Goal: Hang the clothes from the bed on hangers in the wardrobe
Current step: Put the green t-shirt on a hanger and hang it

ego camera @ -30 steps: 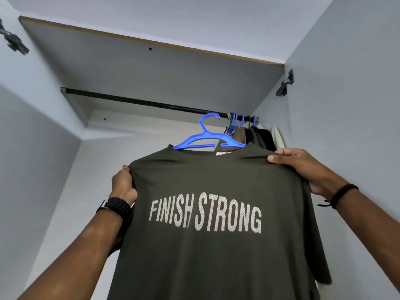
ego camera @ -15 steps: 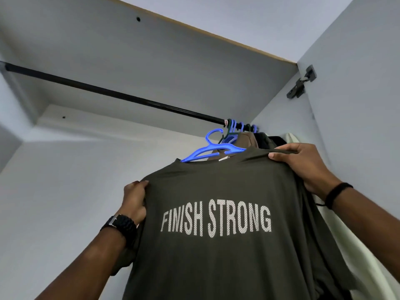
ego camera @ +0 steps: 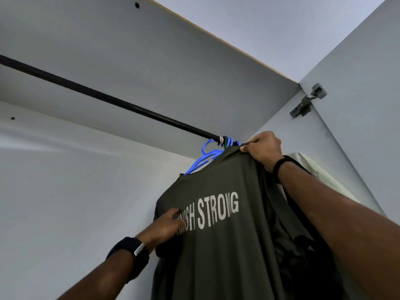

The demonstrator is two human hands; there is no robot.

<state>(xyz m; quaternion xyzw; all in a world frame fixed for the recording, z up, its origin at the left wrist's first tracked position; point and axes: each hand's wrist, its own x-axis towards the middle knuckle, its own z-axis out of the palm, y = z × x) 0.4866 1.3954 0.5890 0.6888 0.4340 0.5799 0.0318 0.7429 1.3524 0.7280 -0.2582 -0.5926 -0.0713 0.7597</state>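
The shirt (ego camera: 227, 234) hangs on a blue hanger (ego camera: 202, 161) at the right end of the rail (ego camera: 104, 97), close to the wardrobe's right wall. The hanger's hook sits right at the rail beside other hooks; whether it is fully over the rail cannot be told. The hanger's long axis runs from lower left up to upper right, tilted, so the right shoulder rides higher than the left.

The right hand (ego camera: 263, 151) pinches the shirt's right shoulder, just beside the rail and the hook, and is the nearer hand to the hanging point. The left hand (ego camera: 167, 227) lies lower, on the shirt's left front near the print, fingers fairly straight and resting against the cloth rather than gripping.

The likely next move is seating or checking the hook, which lies just left of the right hand.
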